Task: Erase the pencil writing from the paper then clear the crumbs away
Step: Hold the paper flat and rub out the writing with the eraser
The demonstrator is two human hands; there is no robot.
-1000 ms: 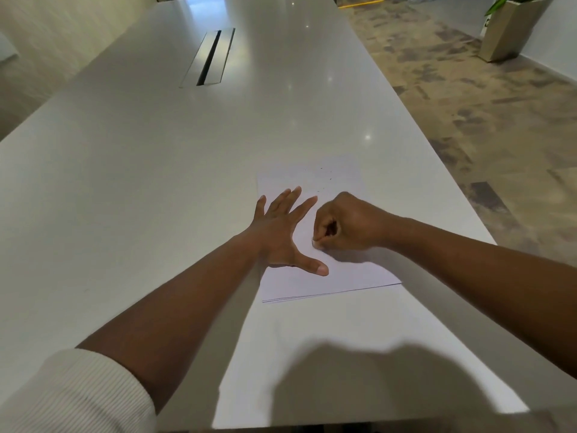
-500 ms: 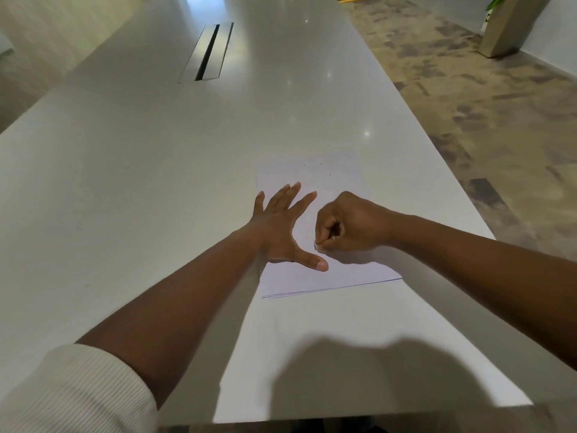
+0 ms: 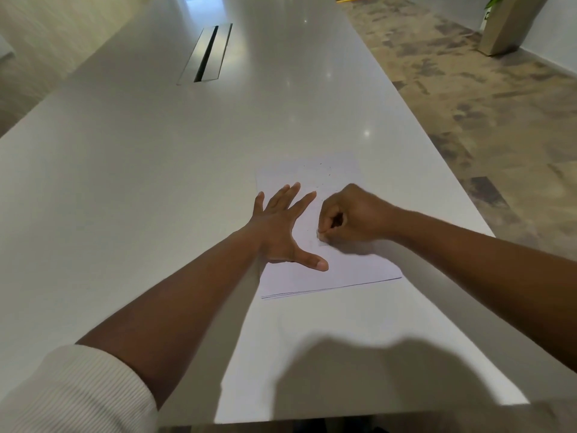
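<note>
White rectangular sheets of paper (image 3: 340,270), stacked a few deep, were laid flat on the pale grey glossy tabletop (image 3: 156,182), toward its right edge, with the long axis of the stack running away from the person. The left hand (image 3: 282,229) was spread wide, fingers straight and thumb out, and was pressed flat on the left half of the top sheet. The right hand (image 3: 349,215) was curled into a loose fist just right of it, and a small pale eraser (image 3: 321,237) was pinched at its fingertips and set against the paper. Only a sliver of the eraser was visible. The two hands were near each other but apart

The eraser was placed between the left thumb and the left index finger, so the working patch was bracketed by the holding hand. The right hand was the nearer to the remaining marks. Small dark specks (image 3: 324,175), either crumbs or leftover pencil, were scattered on the far part of the sheet, beyond both hands; which they were could not be told. The erasing step was judged to be under way, with the clearing not yet begun

A long metal cable slot (image 3: 207,54) was set into the far tabletop. Mottled brown flooring (image 3: 468,89) and a tapered planter (image 3: 512,23) were seen to the right
</note>
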